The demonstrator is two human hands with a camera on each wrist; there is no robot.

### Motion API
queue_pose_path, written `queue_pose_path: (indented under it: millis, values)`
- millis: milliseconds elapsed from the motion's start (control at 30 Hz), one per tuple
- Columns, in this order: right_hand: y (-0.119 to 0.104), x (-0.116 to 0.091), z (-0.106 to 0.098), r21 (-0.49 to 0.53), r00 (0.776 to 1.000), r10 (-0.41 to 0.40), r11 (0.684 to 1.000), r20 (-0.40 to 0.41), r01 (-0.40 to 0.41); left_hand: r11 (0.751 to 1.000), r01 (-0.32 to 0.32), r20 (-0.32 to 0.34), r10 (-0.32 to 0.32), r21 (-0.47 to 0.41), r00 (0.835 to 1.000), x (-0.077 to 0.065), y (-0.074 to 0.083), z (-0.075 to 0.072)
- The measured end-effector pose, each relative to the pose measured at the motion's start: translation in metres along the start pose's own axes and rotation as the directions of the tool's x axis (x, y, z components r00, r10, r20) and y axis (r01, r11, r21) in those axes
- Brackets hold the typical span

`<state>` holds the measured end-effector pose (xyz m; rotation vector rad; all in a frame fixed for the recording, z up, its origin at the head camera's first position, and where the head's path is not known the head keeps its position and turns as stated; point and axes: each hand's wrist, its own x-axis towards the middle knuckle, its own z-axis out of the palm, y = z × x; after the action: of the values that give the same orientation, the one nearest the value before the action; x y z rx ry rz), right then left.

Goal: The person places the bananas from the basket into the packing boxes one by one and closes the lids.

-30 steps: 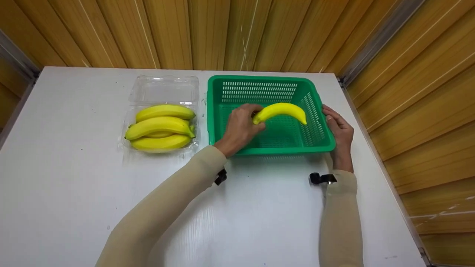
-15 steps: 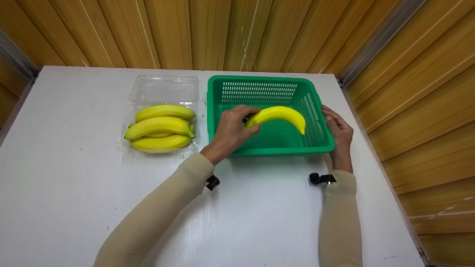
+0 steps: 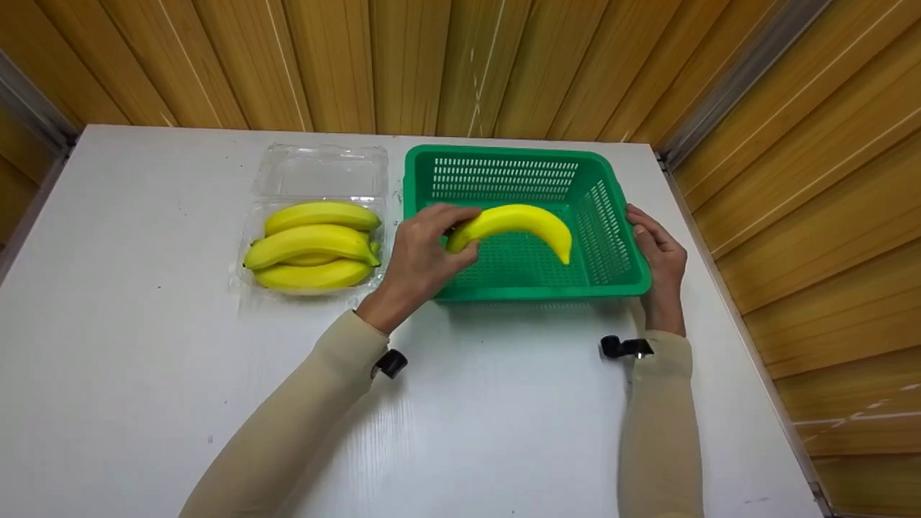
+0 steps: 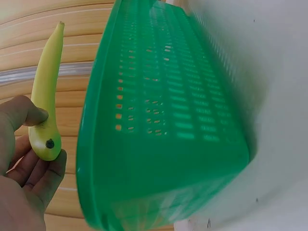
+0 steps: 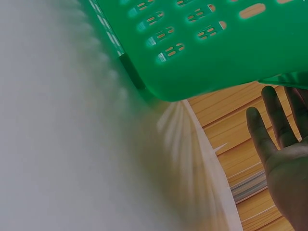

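My left hand (image 3: 424, 252) pinches one end of a yellow banana (image 3: 514, 219) between thumb and fingers, holding it above the green plastic basket (image 3: 540, 293). In the left wrist view the banana (image 4: 45, 86) stands upright beside the basket rim, its dark-tipped end at the fingers. My right hand (image 3: 660, 262) lies against the basket's right side, fingertips right at the rim; in the right wrist view its fingers (image 5: 276, 118) stretch out straight and spread. Several more bananas (image 3: 309, 244) sit piled in a clear plastic clamshell box (image 3: 324, 171) left of the basket, its lid folded back.
Everything stands on a white table (image 3: 460, 432). Wood-slat walls (image 3: 403, 65) close off the back and right side. The clamshell and basket stand close side by side, a narrow strip of table between them.
My left hand has moved left and slightly toward me with the banana, whose free end now points further down. My right hand and the basket stay in place.
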<state>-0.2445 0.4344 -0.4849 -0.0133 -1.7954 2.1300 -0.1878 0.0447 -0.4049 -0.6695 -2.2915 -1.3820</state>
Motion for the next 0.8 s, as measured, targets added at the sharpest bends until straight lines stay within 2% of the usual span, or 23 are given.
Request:
queue_pose_path:
  millis: [300,567,800]
  values:
    - [-0.004,0.002,-0.001,0.001,0.999,0.031,1.000,-0.015,-0.031,0.998,0.065,-0.056,-0.065,0.002,0.996,-0.011,-0.008,-0.036]
    - [-0.003,0.001,-0.001,0.000,1.000,0.018,1.000,-0.007,-0.018,0.986,0.127,-0.111,-0.115,0.108,0.987,-0.026,-0.024,-0.075]
    - [-0.003,0.002,0.000,0.020,1.000,0.010,1.000,-0.017,-0.010,0.977,0.160,-0.213,-0.128,0.141,0.969,-0.038,-0.039,-0.103]
